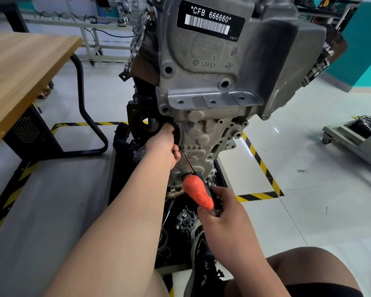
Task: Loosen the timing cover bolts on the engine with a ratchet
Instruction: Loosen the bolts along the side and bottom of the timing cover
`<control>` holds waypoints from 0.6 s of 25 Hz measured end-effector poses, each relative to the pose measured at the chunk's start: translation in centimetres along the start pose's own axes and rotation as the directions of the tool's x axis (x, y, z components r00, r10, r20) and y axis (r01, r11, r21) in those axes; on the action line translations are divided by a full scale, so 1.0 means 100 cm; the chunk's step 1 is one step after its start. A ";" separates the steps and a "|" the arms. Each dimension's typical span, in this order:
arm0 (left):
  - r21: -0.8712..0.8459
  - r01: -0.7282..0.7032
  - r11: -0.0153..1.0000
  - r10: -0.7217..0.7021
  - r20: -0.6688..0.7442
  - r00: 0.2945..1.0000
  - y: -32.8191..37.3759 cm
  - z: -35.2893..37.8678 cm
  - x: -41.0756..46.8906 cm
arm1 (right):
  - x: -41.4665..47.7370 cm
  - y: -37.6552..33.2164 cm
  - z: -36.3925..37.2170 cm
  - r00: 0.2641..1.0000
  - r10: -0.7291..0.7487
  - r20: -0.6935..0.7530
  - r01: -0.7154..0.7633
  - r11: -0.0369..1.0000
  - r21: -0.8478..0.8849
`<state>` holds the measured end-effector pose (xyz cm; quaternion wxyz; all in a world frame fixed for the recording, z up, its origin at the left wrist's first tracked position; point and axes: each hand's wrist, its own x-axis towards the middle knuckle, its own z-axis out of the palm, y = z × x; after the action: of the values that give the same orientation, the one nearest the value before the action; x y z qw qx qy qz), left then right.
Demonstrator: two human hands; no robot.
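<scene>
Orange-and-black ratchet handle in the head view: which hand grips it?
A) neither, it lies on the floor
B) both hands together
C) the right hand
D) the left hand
C: the right hand curls round the lower end of the orange-and-black ratchet handle, while the left hand is higher up, by the tool's metal shaft at the grey cast-metal timing cover.

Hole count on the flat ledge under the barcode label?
3, in a row along the ledge: left hole, middle hole, right hole. None appear hidden.
</scene>
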<state>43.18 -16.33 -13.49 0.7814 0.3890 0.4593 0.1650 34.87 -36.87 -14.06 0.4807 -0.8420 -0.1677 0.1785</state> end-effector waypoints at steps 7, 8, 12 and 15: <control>0.015 -0.025 1.000 0.026 -0.067 0.997 -0.001 0.004 -0.004 | 0.001 0.004 -0.001 1.000 0.005 -0.006 -0.005 1.000 0.018; 0.008 -0.025 1.000 0.026 -0.066 0.997 -0.001 0.004 -0.005 | 0.002 0.004 -0.001 1.000 0.001 -0.003 -0.001 1.000 0.022; -0.001 -0.057 0.998 0.057 -0.053 0.997 -0.007 -0.001 -0.006 | 0.001 0.003 -0.003 1.000 -0.024 0.005 0.024 0.999 0.024; -0.010 -0.099 0.995 0.099 -0.028 0.995 -0.013 -0.012 -0.007 | 0.002 0.003 -0.003 0.998 -0.057 0.003 0.056 0.996 0.064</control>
<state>41.65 -17.02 -14.36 0.7681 0.4044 0.4492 0.2115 35.22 -37.20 -14.19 0.5119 -0.8206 -0.1869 0.1723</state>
